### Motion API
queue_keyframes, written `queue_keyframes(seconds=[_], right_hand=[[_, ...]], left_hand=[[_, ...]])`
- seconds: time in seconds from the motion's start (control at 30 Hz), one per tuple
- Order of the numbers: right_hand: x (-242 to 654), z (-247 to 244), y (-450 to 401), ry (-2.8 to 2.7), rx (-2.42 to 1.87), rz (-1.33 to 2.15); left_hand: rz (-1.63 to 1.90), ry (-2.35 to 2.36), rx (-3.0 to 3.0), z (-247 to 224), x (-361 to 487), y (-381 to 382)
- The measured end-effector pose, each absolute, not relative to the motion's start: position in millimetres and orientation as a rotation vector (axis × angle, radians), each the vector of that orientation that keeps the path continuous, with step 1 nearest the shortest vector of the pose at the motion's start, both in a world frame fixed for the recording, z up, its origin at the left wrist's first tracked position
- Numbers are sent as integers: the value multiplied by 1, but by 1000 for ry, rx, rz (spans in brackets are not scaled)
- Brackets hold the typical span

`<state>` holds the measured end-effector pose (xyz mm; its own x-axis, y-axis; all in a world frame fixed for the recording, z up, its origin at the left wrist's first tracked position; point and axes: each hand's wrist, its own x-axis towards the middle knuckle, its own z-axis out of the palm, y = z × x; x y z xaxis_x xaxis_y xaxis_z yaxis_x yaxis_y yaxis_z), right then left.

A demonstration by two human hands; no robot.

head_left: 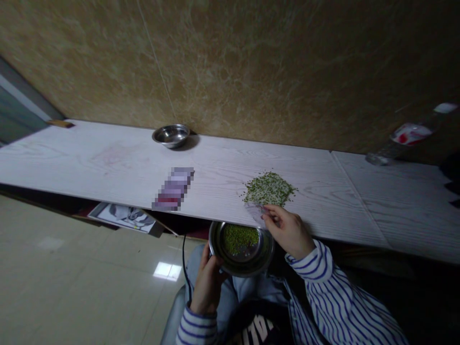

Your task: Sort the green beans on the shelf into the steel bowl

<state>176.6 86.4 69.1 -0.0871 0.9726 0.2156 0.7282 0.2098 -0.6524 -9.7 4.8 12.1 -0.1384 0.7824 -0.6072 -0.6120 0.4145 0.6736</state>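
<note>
My left hand [209, 279] grips the left rim of a metal bowl [264, 261], just below the table's front edge. Green mung beans [240, 238] lie inside the bowl. Between the thumb and fingers of my right hand [289, 231] is a thin, clear plastic piece [256, 213], at the edge above the bowl; its exact kind is not plain. More green beans [269, 187] are spread loosely on the tabletop just beyond that hand.
A second metal bowl [171, 136] stands by the wall. Nearer is a pixelated flat object [174, 189] on the white table [215, 163]. At the right stands a tilted-looking plastic bottle [406, 136]. An open drawer [124, 218] juts out below at the left.
</note>
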Motion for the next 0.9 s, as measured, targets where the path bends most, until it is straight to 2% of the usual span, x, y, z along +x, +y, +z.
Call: queue_keyframes(seconds=[0.43,0.9], right_hand=[[150,64,104,-1918,-1628,328],[163,71,113,-1851,-1806,321]], left_hand=[[1236,1231,225,26,-9,3],[1214,1234,158,8,-12,8]])
